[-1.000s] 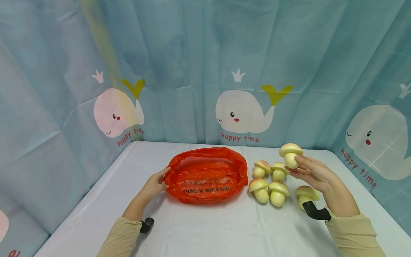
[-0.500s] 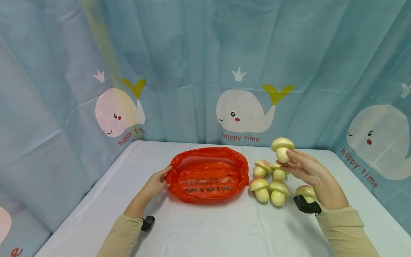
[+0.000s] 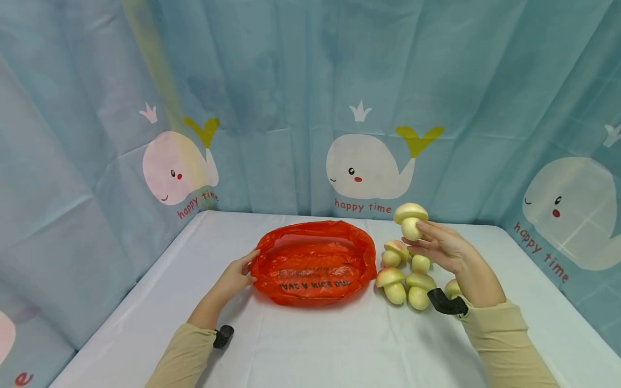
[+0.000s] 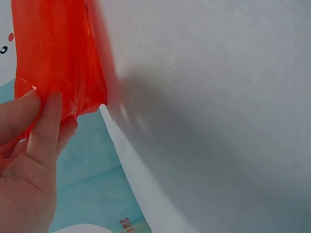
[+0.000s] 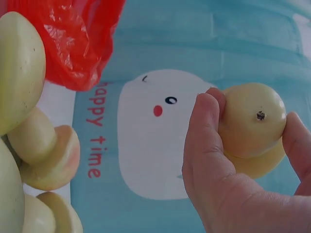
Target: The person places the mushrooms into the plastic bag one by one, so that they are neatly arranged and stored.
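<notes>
My right hand pinches a pale yellow-green toy mushroom by its round stem, cap upward, above the other mushrooms. In the right wrist view the stem's underside shows a small dark mark, with fingers on one side and thumb on the other. At the left end of an open red plastic bag, my left hand pinches the rim between thumb and fingers. The left wrist view shows the crinkled bag edge between those fingertips. Dark printed lettering runs along the bag's front inside.
Several more mushrooms stand close together just right of the bag. Another mushroom is partly hidden behind the right wrist's black camera mount. A white cloth covers the table. Behind it hangs a blue curtain with whale prints.
My right hand has carried the mushroom leftward and slightly up, from the right side toward the bag. The left hand and the bag have stayed in place.
</notes>
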Action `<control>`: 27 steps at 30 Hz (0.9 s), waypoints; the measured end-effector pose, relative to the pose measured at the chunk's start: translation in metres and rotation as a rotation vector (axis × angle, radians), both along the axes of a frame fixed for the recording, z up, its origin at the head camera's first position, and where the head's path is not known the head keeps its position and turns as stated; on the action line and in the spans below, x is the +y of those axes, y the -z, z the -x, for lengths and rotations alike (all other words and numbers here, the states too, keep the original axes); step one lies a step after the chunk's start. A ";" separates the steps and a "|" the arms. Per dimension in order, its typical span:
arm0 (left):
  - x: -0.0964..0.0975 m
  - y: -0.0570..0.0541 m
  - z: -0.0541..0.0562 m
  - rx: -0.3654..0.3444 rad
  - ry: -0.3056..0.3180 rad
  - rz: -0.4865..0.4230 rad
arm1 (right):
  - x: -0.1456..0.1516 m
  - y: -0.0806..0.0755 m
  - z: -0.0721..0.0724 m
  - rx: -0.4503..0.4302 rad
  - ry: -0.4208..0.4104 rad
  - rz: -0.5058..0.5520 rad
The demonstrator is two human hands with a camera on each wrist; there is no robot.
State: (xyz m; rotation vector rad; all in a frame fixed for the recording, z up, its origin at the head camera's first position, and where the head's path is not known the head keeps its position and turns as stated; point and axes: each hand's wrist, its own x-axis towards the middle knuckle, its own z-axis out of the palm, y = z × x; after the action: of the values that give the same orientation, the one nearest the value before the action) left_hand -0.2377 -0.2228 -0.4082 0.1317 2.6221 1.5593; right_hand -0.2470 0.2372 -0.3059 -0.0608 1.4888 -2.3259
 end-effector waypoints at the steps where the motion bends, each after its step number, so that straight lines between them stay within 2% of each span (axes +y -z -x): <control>1: -0.001 0.000 0.000 0.003 0.001 0.004 | -0.002 0.000 0.001 -0.003 0.004 0.001; 5: -0.002 0.001 0.000 0.009 0.004 0.012 | -0.010 -0.001 0.003 -0.008 0.019 0.002; 16: -0.002 -0.002 -0.001 -0.032 -0.007 0.026 | -0.037 0.000 0.009 -0.023 0.025 0.009; 27: -0.002 0.000 0.000 0.013 0.038 0.011 | -0.057 0.000 0.015 -0.033 0.022 -0.065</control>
State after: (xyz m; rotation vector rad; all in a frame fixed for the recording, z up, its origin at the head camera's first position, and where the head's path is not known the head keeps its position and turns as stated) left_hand -0.2380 -0.2253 -0.4079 0.1904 2.6211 1.5373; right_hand -0.2621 0.1799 -0.3062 0.0114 1.5543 -2.2822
